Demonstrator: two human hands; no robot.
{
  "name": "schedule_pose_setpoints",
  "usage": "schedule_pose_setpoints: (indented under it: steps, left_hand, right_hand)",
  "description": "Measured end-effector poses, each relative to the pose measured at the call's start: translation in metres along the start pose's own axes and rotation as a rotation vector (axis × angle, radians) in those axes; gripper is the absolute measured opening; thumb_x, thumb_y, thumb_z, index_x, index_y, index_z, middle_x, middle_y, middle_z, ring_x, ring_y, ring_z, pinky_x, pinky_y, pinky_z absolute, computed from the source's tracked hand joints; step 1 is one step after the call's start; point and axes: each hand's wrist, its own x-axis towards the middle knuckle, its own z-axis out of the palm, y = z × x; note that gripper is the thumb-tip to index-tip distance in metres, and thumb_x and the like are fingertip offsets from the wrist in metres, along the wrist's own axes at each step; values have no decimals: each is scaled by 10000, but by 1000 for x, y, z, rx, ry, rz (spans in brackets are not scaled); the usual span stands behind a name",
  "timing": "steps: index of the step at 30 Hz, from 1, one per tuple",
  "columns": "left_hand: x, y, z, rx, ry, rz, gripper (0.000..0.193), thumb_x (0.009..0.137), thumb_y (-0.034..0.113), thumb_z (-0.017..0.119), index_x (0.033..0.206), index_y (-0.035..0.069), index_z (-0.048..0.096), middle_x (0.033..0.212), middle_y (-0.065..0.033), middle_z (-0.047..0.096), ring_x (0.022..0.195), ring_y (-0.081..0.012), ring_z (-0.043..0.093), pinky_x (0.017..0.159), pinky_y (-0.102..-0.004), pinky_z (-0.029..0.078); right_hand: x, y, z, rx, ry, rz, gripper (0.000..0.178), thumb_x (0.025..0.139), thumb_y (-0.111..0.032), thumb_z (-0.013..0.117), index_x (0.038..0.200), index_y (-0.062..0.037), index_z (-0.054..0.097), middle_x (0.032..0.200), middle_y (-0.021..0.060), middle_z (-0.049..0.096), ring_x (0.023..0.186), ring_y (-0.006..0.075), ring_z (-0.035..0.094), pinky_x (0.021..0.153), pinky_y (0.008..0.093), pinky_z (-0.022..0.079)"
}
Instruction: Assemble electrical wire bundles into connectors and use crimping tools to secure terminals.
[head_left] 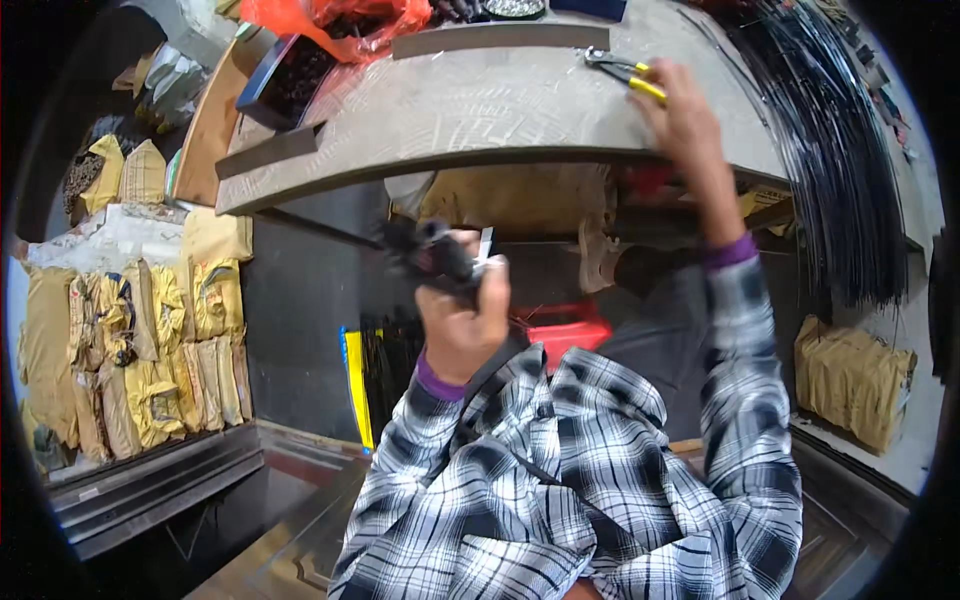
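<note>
My left hand (465,325) is closed around a blurred bundle of black parts (445,255), held in front of my body below the table's front edge. A thin white strip (486,245) sticks up beside my left thumb; its kind is unclear. On the right, my right hand (688,112) is over the table with its fingers closed about the yellow handles of a pair of pincers (620,66). The metal jaws of the pincers point left, at the surface of the grey worktable (480,105).
Long thin black rods (840,150) hang over the table's right side. A dark box of black pieces (295,85), an orange-red plastic bag (350,30) and metal strips (500,40) line the table's far and left parts. Yellow-brown wrapped packages (150,350) are stacked at left.
</note>
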Motion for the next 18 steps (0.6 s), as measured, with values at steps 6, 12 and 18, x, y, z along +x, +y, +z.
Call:
schedule_pose_setpoints:
  steps: [6, 12, 18]
  left_hand:
    - [-6, -8, -8, -128, -214, -110, 174, 779, -58, 546, 857, 31, 419, 860, -71, 445, 676, -112, 507, 603, -245, 452]
    - [-16, -15, -10, -40, -233, 99, 191, 774, -82, 535, 865, 27, 407, 836, -87, 444, 691, -119, 479, 622, -259, 466]
    - [-21, -7, -3, -23, -237, 149, 198, 776, -61, 554, 866, 29, 403, 832, -86, 469, 677, -119, 445, 605, -241, 368]
  right_hand:
    - [23, 61, 8, -449, -91, -304, 345, 860, -376, 504, 898, -34, 530, 863, 130, 554, 810, 313, 554, 687, 396, 444]
    - [-28, -8, -36, 471, -327, 338, 276, 903, -264, 464, 946, -14, 571, 757, 24, 555, 662, 72, 513, 570, 209, 416]
    - [-97, -86, -74, -194, -160, -536, 373, 713, -76, 602, 1079, -145, 599, 1168, 64, 473, 1071, 215, 475, 912, 378, 375]
